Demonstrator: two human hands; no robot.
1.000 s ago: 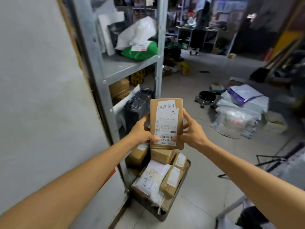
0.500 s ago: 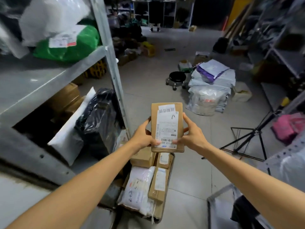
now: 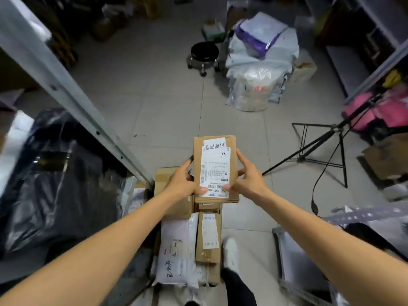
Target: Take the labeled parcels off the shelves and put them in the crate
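- Holding a small cardboard box parcel (image 3: 215, 168) up in the air, both hands are out in front of the person.
- The left hand (image 3: 184, 183) grips the box's left side, with its thumb pressed on the bottom of the white label (image 3: 215, 171).
- The right hand (image 3: 249, 180) grips the right side. Its fingers (image 3: 240, 155) lie along the edge and its thumb is on the label too.
- The label faces up at the camera and has a barcode and some writing on it.
- Right under the box is a pile of other parcels, packed close together.
- In the pile are a white mailer bag (image 3: 176, 250), a long brown box (image 3: 208, 237) beside it, and a bigger brown box (image 3: 164, 177) under the left hand.
- A white shoe (image 3: 230, 252) stands on the tile floor (image 3: 165, 107) just beside the pile.
- A grey metal shelf post (image 3: 66, 85) slants across the left side, and a big black bag (image 3: 55, 173) sits on the shelf behind it.
- Farther off on the floor are a round black stool on wheels (image 3: 204, 55) and a heap of plastic bags (image 3: 258, 69).
- A black tripod stand (image 3: 320, 146) is on the right, near some pink bags (image 3: 379, 109).
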